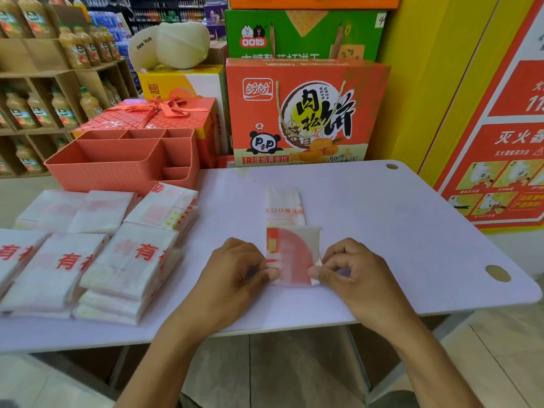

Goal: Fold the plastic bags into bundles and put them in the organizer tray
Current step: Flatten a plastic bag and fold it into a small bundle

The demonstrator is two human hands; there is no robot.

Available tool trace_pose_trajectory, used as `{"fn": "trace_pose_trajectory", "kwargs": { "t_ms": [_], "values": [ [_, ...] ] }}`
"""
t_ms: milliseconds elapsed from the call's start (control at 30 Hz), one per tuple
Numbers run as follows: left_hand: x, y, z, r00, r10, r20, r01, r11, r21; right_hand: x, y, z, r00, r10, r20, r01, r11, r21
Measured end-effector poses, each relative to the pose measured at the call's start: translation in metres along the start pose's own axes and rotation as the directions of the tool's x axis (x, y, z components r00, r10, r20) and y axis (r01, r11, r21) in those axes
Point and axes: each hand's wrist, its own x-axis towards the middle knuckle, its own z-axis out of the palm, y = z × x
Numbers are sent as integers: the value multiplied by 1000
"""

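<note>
Edges of the folded plastic bag (291, 251) are pinched by the left grip (235, 269) and the right grip (353, 272) on the surface (382, 231), near the organizer tray (117, 175).

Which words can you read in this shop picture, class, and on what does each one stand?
"new York": cream fabric cap.
"肉松饼", "1:3皮馅黄金比": orange-red cardboard snack carton.
"有": stacked white folded plastic bags.
"灭火": red wall poster; its small print is too small to read.
Too blurred: red print on the half-folded white plastic bag; labels on the orange plastic juice bottles.
</note>
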Motion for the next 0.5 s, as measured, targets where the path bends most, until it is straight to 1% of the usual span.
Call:
{"fn": "trace_pose_trajectory", "kwargs": {
  "t_ms": [100,200,267,333,400,433,500],
  "values": [
    [0,-3,5,1000,-3,-5,4,995,102,1,1,5,1000,-3,-15,2,997,-77],
    [-1,-3,10,999,-22,-32,28,980,195,2,4,9,997,-61,-57,47,975,-218],
    [-2,-3,11,997,-45,-64,58,976,212,0,5,10,990,-111,-91,77,946,-316],
    [-4,-4,12,994,-78,-73,90,980,179,-2,6,10,986,-133,-99,92,934,-346],
    [-5,-5,10,992,-114,-44,120,983,137,-2,4,9,991,-121,-58,93,931,-353],
    [-4,-5,10,993,-115,-24,117,981,152,-2,3,8,992,-122,-19,106,921,-375],
    [-3,-4,11,996,-87,29,76,965,251,-3,-1,7,988,-131,79,152,883,-445]
  ]
}}
